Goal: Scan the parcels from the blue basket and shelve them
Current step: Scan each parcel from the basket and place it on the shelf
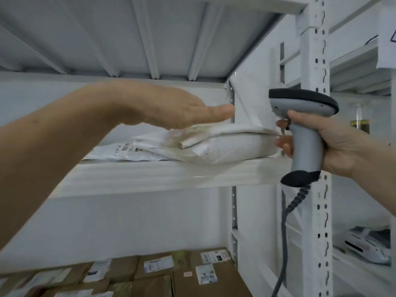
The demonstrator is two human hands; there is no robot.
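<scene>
**Operator:** What can fail at this stage?

**Supervisor:** Three faults are likely. First, the white parcel (225,146) lies at the front lip of the shelf (150,174), partly on top of a flat parcel (124,152). It is soft and bulging, so a push off its middle may roll it forward onto the cardboard boxes (192,275) below. Second, the scanner (306,133) sits just beside the parcel's right end, and a careless turn of the wrist may knock that end. Third, the coiled cable (295,202) hangs near the shelf edge and may snag.

**Operator:** State the hands.

**Supervisor:** The left hand (171,108) is flat, fingers (214,112) straight and together, holding nothing. It hovers close over the parcel's top. Motion blur prevents confirming contact. The right hand (334,144) is wrapped round the scanner's grey handle, one fingertip at the trigger.

**Operator:** Describe the parcel.

**Supervisor:** It is a white padded mailer, plump and creased, with a folded flap on top. Its surface carries yellowish smudges. No label shows on the visible faces. The blue basket is out of view.
</scene>
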